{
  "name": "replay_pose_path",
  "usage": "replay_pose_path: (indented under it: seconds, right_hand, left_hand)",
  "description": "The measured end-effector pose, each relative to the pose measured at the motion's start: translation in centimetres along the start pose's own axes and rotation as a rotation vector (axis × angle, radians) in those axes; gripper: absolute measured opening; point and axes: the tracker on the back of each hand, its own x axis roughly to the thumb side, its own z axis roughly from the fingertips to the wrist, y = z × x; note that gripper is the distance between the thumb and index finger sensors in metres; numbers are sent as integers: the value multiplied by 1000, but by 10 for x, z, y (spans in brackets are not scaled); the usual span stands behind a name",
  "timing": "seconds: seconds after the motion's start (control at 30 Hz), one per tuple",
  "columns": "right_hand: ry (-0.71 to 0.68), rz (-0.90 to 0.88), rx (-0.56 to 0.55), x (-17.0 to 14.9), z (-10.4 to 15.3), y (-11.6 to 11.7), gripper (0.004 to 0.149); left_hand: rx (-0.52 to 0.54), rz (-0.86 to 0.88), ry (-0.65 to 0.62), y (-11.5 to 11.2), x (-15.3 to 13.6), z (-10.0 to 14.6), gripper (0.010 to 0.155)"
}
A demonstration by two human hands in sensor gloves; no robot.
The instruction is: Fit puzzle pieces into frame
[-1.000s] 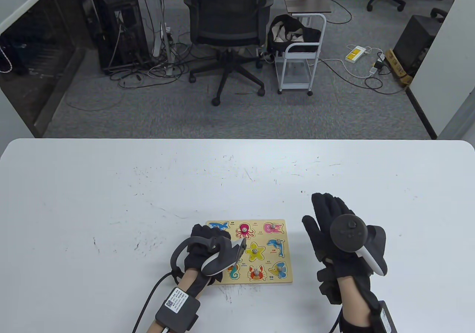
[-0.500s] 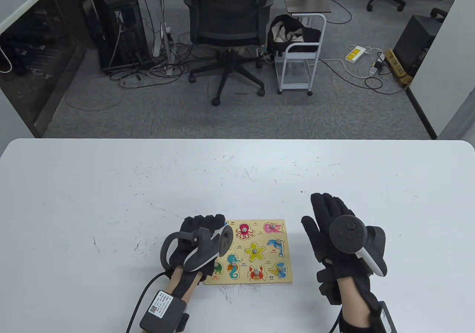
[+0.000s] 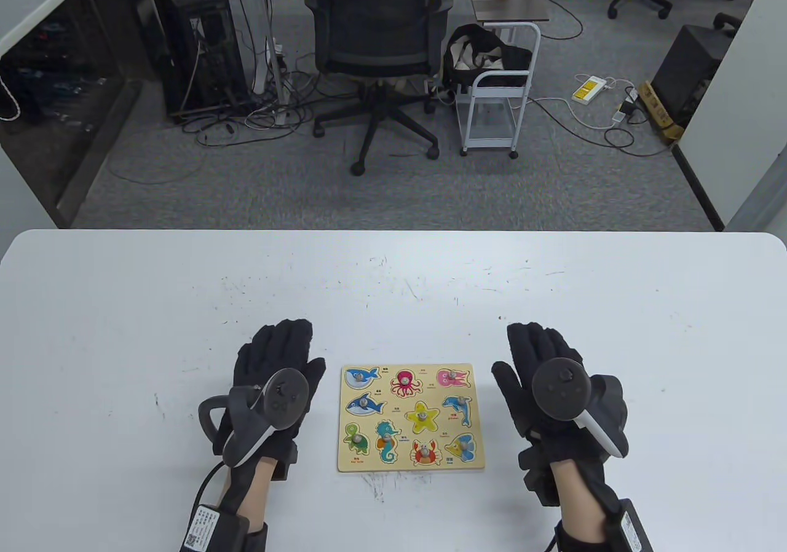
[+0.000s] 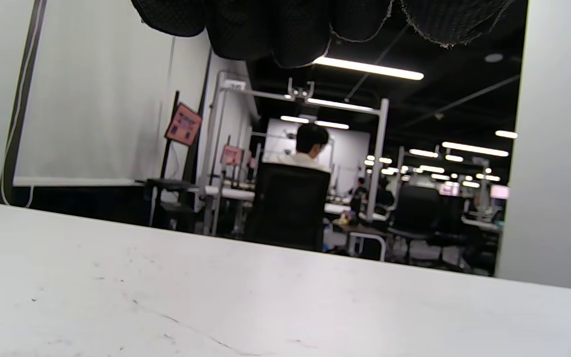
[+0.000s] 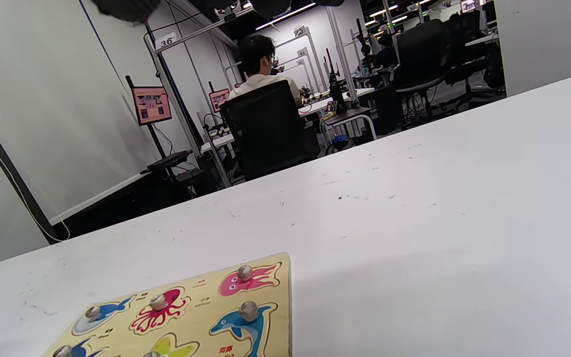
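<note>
Pieces [image 3: 423,415] look light, rigid, best pinched by their knobs; all sit in the frame [image 3: 473,420]. Left hand [image 3: 272,389] and right hand [image 3: 550,386] lie flat, empty.

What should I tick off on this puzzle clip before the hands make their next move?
1. All nine slots of the puzzle board filled: ok, every animal piece sits in a recess.
2. Loose pieces left on the table: ok, none visible.
3. Left hand off the board: ok, flat on the table to its left, fingers straight, holding nothing.
4. Right hand off the board: ok, flat to its right, holding nothing.
5. Pieces fully flush: cannot tell from above; the squid and dolphin look seated in the right wrist view.
</note>
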Motion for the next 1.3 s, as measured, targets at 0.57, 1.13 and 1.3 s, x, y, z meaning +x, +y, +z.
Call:
replay_pose_path:
  seconds: [0.57, 1.13, 1.3]
  right_hand:
    - [-14, 75, 0, 10, 2, 5, 68]
    - [-10, 52, 25, 7, -2, 7, 68]
    - [2, 41, 50, 4, -5, 9, 68]
  left_hand:
    - [-8, 2, -32, 2, -1, 2, 72]
    - [-27, 10, -32, -1, -1, 0, 71]
    - [-51, 1, -23, -9, -2, -2, 71]
